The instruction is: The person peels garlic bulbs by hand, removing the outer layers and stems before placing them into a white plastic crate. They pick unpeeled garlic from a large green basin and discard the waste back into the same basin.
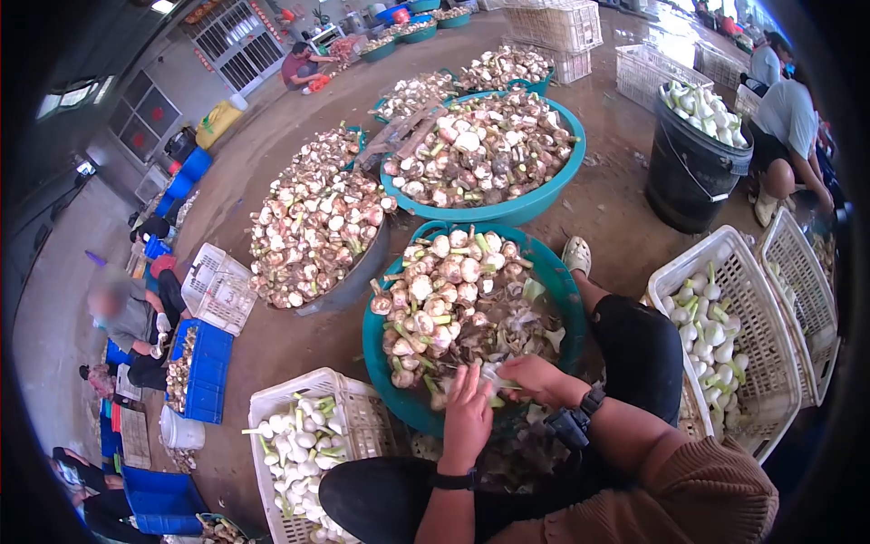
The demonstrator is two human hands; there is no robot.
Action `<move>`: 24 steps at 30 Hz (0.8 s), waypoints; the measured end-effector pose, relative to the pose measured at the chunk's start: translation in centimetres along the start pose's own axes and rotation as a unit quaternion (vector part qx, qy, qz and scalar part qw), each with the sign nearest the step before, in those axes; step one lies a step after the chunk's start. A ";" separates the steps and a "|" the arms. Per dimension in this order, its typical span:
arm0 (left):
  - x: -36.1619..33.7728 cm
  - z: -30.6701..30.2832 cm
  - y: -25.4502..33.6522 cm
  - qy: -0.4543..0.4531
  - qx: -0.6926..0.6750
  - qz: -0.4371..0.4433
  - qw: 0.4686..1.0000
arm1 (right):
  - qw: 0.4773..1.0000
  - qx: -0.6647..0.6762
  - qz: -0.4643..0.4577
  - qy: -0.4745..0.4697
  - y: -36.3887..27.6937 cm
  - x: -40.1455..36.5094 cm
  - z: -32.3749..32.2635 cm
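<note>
A pale garlic bulb (492, 374) is between my hands, above the near rim of a green tub (373, 363). My left hand (468, 419) is closed against the bulb's left side, fingers pointing away from me. From the right, my right hand (542, 381) pinches at the bulb and its stem; its fingertips are partly hidden. Unpeeled garlic bulbs (444, 286) with brownish skins heap up on the tub's left side. Loose peeled skins (507, 337) lie wet on its right side.
White crates holding peeled garlic stand left (358, 408) and right (775, 363) of my knees. Beyond the tub are a larger teal tub (535, 208) and a grey tub (353, 281), both heaped with garlic. A black bucket (680, 181) stands right. Other people sit at both sides.
</note>
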State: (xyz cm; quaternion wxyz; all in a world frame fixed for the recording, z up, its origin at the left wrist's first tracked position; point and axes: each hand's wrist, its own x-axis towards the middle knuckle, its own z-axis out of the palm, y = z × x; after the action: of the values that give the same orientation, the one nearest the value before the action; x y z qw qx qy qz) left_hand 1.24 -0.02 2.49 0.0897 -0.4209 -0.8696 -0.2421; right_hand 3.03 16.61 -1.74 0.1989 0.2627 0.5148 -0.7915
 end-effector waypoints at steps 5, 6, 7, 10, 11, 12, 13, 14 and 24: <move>-0.4 1.6 -1.3 0.172 -0.596 -0.423 0.661 | 0.956 0.199 -0.174 -0.128 0.1 -1.9 2.0; -1.5 2.6 -3.8 0.186 -0.745 -0.358 0.530 | 0.962 0.088 -0.231 -0.116 0.1 -3.1 1.6; -1.0 1.6 -3.3 0.238 -0.763 -0.388 0.459 | 0.954 -0.023 -0.278 -0.109 -0.2 -4.4 1.0; -1.7 -0.1 -4.5 0.199 -0.788 -0.457 0.361 | 0.923 0.004 -0.384 -0.002 -3.8 -6.1 -0.5; -1.9 0.4 -4.8 0.209 -0.815 -0.447 0.304 | 0.912 0.095 -0.398 0.005 -5.3 -6.3 -0.2; -1.8 0.4 -4.6 0.224 -0.796 -0.461 0.323 | 0.919 0.114 -0.377 0.002 -5.6 -5.4 -1.1; -1.6 0.1 -4.3 0.235 -0.776 -0.472 0.345 | 0.923 0.134 -0.360 0.000 -5.8 -4.4 -2.2; -1.7 -0.1 -4.7 0.282 -0.757 -0.478 0.345 | 0.932 -0.053 -0.356 0.043 -4.5 -2.3 -3.6; -5.1 -8.8 -7.5 0.522 -0.702 -0.260 0.409 | 0.612 -0.730 -0.303 -0.031 4.5 12.3 4.7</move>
State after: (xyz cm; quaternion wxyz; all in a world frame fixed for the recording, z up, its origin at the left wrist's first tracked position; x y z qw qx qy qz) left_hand -1.78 -11.82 5.69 0.1325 0.1177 -0.2487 -0.9522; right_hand -4.97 9.98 -11.00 0.0898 -0.1643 0.9662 -0.1774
